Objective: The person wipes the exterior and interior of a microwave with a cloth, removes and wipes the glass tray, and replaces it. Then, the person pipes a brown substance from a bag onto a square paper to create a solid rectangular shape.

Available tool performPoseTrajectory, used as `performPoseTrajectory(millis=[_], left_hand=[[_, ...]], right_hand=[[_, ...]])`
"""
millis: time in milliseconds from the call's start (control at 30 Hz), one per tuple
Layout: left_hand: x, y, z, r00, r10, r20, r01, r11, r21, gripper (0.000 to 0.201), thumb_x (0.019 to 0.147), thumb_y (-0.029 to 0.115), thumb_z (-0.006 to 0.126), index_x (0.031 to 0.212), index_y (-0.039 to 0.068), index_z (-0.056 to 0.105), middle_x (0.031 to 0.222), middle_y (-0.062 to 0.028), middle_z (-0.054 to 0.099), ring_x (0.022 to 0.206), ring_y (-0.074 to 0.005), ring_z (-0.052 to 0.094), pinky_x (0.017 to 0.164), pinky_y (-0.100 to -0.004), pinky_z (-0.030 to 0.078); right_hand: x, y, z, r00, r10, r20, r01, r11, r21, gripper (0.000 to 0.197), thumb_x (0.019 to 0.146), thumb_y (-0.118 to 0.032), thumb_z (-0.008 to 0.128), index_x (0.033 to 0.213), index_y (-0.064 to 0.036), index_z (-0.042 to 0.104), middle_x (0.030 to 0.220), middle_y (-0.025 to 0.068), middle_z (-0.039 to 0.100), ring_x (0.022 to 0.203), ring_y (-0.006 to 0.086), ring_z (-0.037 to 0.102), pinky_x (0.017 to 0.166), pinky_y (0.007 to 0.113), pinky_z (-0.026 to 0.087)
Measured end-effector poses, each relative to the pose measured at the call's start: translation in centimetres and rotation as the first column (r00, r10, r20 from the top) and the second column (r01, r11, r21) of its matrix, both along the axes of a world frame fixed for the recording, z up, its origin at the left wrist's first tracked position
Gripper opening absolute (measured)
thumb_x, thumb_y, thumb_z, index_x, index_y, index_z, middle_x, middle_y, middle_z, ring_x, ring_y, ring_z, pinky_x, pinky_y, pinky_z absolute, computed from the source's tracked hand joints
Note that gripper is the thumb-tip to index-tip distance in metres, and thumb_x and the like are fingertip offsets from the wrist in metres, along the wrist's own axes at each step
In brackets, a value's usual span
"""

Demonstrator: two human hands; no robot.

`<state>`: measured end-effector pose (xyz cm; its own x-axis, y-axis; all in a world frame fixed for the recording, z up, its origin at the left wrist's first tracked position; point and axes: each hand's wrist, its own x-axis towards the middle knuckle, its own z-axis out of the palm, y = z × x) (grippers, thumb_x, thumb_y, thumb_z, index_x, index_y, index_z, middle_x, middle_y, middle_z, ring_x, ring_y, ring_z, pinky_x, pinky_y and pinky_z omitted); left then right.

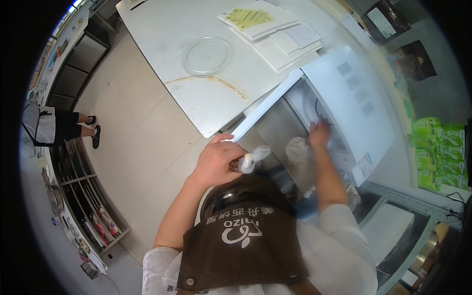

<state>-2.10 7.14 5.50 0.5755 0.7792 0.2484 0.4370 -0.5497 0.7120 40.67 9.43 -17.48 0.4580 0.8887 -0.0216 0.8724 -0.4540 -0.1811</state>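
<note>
Ahead and to the right stands a white microwave [354, 98] with its door [265, 108] swung out toward me. My left hand [219, 158] is closed around a small bunched clear plastic bag [254, 157] with something brown by the palm, and its fingertips lie at the door's near corner. Inside the microwave is my right hand [320, 132], its fingers drawn together beside a thin dark curved piece [317, 106] near the cavity's inner side. What these fingers grip is too small to make out. A whitish crumpled cloth or bag [298, 150] shows beside my right wrist.
A round glass turntable plate [206, 56] lies on the white table [157, 44], near stacked white boards [275, 44] and a yellow paper [249, 18]. Green packets [440, 152] stand at the right. A person [61, 125] stands far left by shelving.
</note>
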Motion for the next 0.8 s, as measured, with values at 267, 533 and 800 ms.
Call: performPoseTrajectory(millis=[267, 533, 800], left_hand=[[-0.1, 0.2, 0.1, 0.998, -0.024, -0.051, 0.023, 1.0, -0.014, 0.027, 0.065, 0.015, 0.079, 0.09, 0.011, 0.07, 0.075, -0.0024, 0.065, 0.076, -0.0219, 0.066, 0.101, -0.04, 0.047], [-0.2, 0.1, -0.4, 0.999, -0.018, -0.051, 0.02, 0.999, 0.039, 0.026, 0.066, 0.014, 0.079, 0.089, 0.011, 0.069, 0.074, -0.0034, 0.063, 0.074, -0.0227, 0.065, 0.102, -0.0405, 0.047], [0.1, 0.2, -0.2, 0.998, -0.016, -0.065, 0.016, 1.0, 0.002, 0.023, 0.068, 0.014, 0.079, 0.088, 0.011, 0.068, 0.072, -0.0032, 0.062, 0.073, -0.0233, 0.064, 0.103, -0.0412, 0.047]], right_hand=[[0.5, -0.9, 0.6, 0.989, 0.092, -0.115, -0.085, 0.994, 0.066, 0.061, 0.101, -0.041, 0.054, 0.153, -0.0096, 0.045, 0.153, 0.0232, 0.047, 0.144, 0.0398, 0.042, 0.121, 0.049, 0.029], [0.4, -1.2, 1.6, 0.956, 0.064, -0.285, -0.013, 0.984, 0.18, 0.062, 0.098, -0.036, 0.059, 0.15, -0.0049, 0.046, 0.149, 0.0268, 0.05, 0.137, 0.043, 0.048, 0.115, 0.048, 0.039], [-3.8, -5.4, 3.6, 0.964, 0.261, -0.043, -0.236, 0.923, 0.304, 0.053, 0.092, -0.021, 0.064, 0.142, -0.0082, 0.055, 0.146, 0.0231, 0.051, 0.134, 0.044, 0.047, 0.11, 0.053, 0.04]])
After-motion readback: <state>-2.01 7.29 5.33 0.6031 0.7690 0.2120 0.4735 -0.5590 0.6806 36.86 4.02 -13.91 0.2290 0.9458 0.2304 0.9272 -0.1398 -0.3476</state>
